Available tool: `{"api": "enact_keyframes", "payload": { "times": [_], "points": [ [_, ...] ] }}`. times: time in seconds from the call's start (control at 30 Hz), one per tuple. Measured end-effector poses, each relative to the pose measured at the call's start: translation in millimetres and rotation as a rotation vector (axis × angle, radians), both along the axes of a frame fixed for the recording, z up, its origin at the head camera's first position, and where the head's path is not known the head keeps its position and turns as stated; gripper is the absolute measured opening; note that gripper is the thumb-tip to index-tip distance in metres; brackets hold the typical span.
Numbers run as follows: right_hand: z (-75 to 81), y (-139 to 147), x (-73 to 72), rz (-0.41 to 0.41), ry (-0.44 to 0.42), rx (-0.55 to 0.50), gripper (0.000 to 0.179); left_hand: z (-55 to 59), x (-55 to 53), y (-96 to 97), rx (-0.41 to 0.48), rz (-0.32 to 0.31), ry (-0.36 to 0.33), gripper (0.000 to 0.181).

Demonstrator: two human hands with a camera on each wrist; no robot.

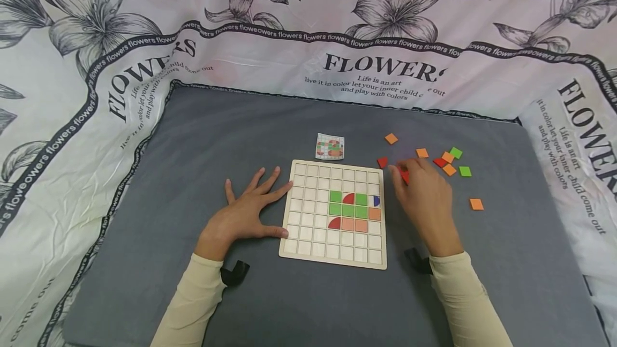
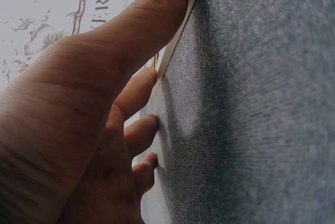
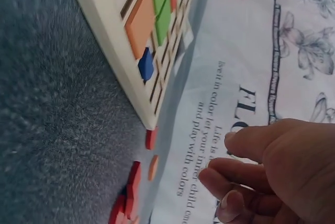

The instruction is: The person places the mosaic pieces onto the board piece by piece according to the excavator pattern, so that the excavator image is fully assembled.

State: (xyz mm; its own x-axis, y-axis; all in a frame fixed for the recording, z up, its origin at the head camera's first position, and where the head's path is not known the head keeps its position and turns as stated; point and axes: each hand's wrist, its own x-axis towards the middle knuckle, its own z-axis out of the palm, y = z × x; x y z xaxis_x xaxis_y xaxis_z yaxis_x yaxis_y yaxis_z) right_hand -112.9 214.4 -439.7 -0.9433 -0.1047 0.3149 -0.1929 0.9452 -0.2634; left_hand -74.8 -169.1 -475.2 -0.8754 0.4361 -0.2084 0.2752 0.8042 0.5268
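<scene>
The left hand (image 1: pixel 241 216) touches the gridded board (image 1: pixel 321 208), the right hand (image 1: pixel 426 197) beside red tiles (image 1: pixel 382 163).

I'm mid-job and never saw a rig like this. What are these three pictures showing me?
There is no machine: a person works bare-handed. The wide picture comes from a head camera, the two close ones from each wrist. On the grey table lies a gridded wooden board, partly filled with coloured tiles; beyond it is a pattern card, with loose pieces off to the right. The left hand touches the board's edge with thumb and index finger. The right hand is near red pieces; I see nothing held.
</scene>
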Motion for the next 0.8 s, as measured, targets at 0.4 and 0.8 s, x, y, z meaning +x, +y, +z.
{"api": "enact_keyframes", "payload": {
  "times": [0.4,0.8],
  "points": [
    [-12.0,-2,-31.6,-0.001,-0.151,0.051,0.030,-1.3,0.4,0.4,-0.005,-0.002,-0.007,0.113],
    [-20.7,-7,-45.3,0.015,-0.209,0.076,0.026,-0.6,0.0,-0.9,-0.003,0.000,-0.010,0.112]
  ]
}}
